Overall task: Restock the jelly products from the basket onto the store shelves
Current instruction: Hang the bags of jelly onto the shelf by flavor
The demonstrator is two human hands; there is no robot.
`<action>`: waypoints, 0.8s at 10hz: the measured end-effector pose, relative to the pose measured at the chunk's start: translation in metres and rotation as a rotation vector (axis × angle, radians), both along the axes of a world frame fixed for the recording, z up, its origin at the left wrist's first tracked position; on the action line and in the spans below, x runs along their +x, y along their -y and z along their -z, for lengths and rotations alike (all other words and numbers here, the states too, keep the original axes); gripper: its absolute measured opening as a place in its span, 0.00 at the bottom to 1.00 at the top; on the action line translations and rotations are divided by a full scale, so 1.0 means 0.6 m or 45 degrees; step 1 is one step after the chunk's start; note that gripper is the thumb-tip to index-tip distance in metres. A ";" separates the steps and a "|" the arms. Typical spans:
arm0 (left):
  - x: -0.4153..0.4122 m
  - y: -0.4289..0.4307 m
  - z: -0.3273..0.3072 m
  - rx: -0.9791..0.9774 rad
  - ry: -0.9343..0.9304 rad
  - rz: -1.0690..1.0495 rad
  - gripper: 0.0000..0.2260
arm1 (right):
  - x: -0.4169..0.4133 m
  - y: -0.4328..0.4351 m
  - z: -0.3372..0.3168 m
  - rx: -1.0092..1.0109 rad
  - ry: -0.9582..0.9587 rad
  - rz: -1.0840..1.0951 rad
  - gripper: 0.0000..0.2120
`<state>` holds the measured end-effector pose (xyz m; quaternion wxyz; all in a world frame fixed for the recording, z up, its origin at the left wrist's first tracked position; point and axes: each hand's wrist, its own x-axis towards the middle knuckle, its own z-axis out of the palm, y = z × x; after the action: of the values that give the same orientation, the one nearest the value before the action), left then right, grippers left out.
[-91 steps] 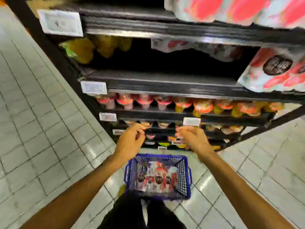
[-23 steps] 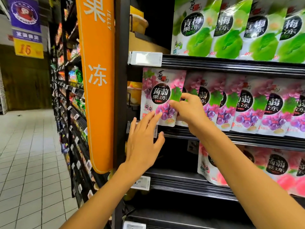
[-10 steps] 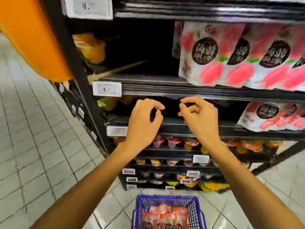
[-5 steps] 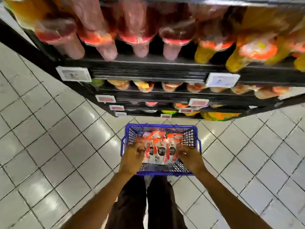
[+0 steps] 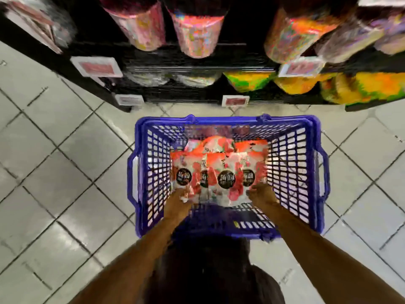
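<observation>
A: Lower and closer than half a second ago: both hands sunk further into the basket (image 5: 291, 172), head bent nearer over it, with the shelves (image 5: 197, 99) smeared across the top.

B: Gripping anything yet?

A: Hard to say. Touching the near-left lower edge of the jelly pouches (image 5: 219, 170) with the left hand (image 5: 177, 200), fingertips lost behind the foil. Meeting the near-right lower corner with the right hand (image 5: 262, 194), fingers seemingly curled but too blurred to call a pinch. Cannot tell for either.

B: And lying which way from the hands?

A: Straight ahead and between them, down in the basket's bottom, packed side by side. Long axis apparently running away from the hands toward the shelves, with the lower edges nearest the fingers. Neither hand clearly nearer: left beside the leftmost pouch, right beside the rightmost.

B: So probably a two-handed gather from the near edge, then up and forward to the shelves?

A: Looks that way, as a guess only.

B: Count?

A: One basket, sitting on the tiled floor (image 5: 54, 172). Two hands. Four pouches by the round black labels in the near row, plus at least two more tops showing beyond, with the full total hidden. Four price tags (image 5: 96, 66) plainly seen on the shelf edges beyond the basket.
</observation>
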<state>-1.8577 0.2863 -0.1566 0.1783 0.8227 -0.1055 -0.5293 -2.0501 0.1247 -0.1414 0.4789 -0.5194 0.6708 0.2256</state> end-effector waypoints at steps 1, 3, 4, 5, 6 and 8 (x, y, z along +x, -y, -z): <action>0.003 -0.003 0.100 0.036 0.043 -0.049 0.14 | 0.017 -0.018 0.093 -0.037 0.084 0.115 0.09; -0.009 0.020 0.219 0.158 0.148 -0.168 0.26 | 0.032 -0.046 0.183 -0.175 0.013 0.123 0.22; -0.005 0.031 0.232 0.358 0.264 -0.157 0.31 | 0.028 -0.035 0.193 0.078 0.066 0.233 0.22; 0.006 0.033 0.230 0.307 0.101 -0.256 0.30 | 0.008 -0.037 0.181 0.086 0.152 0.359 0.23; 0.021 0.032 0.227 0.280 0.086 -0.135 0.38 | -0.007 -0.038 0.172 0.028 0.172 0.447 0.18; -0.004 0.049 0.182 0.045 -0.043 -0.261 0.30 | -0.022 -0.041 0.120 -0.055 0.353 0.687 0.17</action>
<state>-1.8599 0.2572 -0.2661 0.2186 0.8233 -0.0083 -0.5237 -2.0631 0.1492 -0.2132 0.5972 -0.3585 0.7175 0.0029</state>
